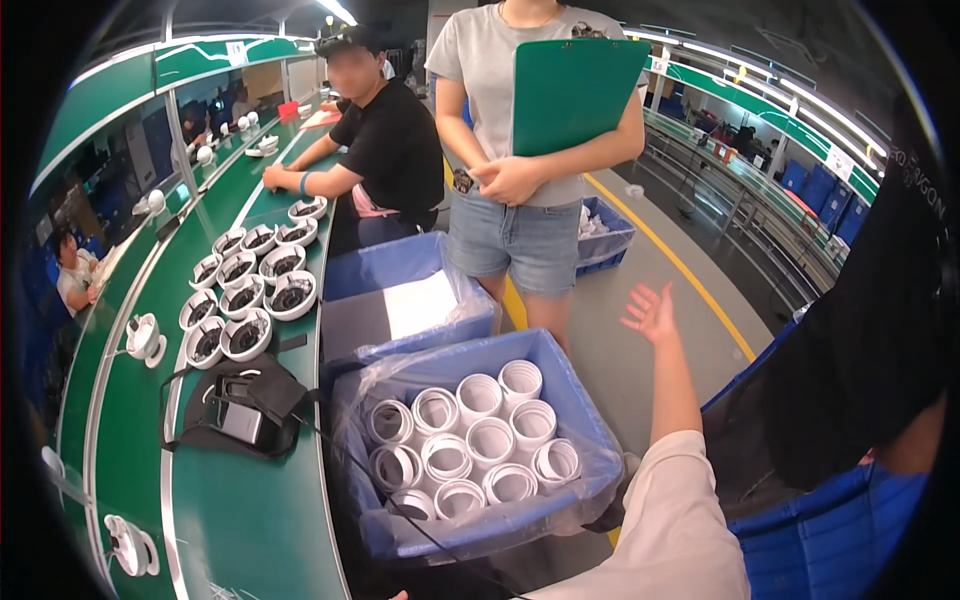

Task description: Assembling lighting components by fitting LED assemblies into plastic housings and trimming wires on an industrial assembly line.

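My right hand [652, 312] is stretched out over the aisle floor, palm showing and fingers spread, with nothing in it. Its beige-sleeved forearm passes along the right side of a blue crate [590, 410] lined with clear plastic. Inside the crate stand several white cylindrical housings [490, 441], their open ends up. Of my left hand [400, 596] only a sliver of skin shows at the lower edge, below the crate; its fingers are hidden. A thin black cable [400, 508] runs across the crate's near left part.
Left, a green conveyor bench [240, 500] carries white ring-shaped parts [246, 334] with dark insides and a black bag [237, 405]. One person holds a green clipboard [575, 97]; another sits at the bench. A second blue crate [470, 335] stands behind. Dark clothing is close at right.
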Demonstrator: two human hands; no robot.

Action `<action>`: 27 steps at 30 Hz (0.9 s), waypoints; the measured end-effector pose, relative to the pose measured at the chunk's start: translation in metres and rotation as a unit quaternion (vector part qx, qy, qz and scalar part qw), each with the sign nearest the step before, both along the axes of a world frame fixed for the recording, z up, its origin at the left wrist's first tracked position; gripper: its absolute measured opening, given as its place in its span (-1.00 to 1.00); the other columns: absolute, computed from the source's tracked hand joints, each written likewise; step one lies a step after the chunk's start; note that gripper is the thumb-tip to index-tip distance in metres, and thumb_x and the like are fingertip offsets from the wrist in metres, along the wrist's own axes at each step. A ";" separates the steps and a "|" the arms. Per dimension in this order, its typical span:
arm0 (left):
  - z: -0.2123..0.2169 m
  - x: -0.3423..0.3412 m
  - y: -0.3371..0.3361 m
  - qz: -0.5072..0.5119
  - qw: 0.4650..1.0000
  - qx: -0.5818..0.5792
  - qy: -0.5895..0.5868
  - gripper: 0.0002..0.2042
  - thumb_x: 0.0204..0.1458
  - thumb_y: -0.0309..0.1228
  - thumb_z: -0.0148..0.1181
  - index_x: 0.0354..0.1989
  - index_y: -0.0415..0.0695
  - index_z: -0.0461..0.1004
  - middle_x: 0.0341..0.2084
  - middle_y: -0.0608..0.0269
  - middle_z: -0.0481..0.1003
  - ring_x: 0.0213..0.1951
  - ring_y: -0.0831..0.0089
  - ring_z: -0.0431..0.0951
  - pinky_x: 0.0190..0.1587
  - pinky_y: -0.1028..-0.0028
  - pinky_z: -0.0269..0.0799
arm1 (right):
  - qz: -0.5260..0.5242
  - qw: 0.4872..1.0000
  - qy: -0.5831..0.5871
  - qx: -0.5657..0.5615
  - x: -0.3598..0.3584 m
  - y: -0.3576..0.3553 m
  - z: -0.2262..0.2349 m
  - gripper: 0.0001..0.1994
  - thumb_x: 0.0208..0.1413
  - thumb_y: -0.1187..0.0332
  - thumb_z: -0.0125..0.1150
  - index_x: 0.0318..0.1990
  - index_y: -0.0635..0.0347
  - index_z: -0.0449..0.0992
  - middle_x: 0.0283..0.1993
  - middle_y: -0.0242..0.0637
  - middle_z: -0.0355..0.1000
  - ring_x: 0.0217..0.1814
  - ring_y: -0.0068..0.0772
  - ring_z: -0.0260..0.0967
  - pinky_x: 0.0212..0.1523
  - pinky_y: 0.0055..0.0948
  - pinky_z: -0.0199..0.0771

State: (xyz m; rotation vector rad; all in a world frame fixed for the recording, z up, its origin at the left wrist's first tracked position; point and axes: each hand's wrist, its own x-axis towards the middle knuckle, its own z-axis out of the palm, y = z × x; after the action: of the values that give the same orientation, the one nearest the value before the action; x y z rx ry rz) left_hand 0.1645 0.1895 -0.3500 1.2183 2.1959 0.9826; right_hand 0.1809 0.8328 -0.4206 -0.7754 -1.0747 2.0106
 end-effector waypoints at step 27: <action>0.000 0.021 -0.048 0.020 1.000 -0.022 0.003 -0.37 -0.16 -0.50 0.07 0.12 -0.31 -0.06 0.01 -0.10 0.19 -0.01 0.08 0.29 0.02 0.33 0.19 | 0.356 0.599 -0.493 0.521 0.056 -0.186 -0.198 -0.67 -0.26 0.15 0.23 -0.39 0.23 0.50 -0.37 -0.13 0.45 -0.38 -0.31 0.42 -0.29 -0.41 0.40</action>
State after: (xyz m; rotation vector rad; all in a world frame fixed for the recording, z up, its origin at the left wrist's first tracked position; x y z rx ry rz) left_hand 0.1853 0.1418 -0.3495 1.1633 2.2427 0.9422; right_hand 0.2367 0.6470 -0.6185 -0.7759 -3.1814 0.7749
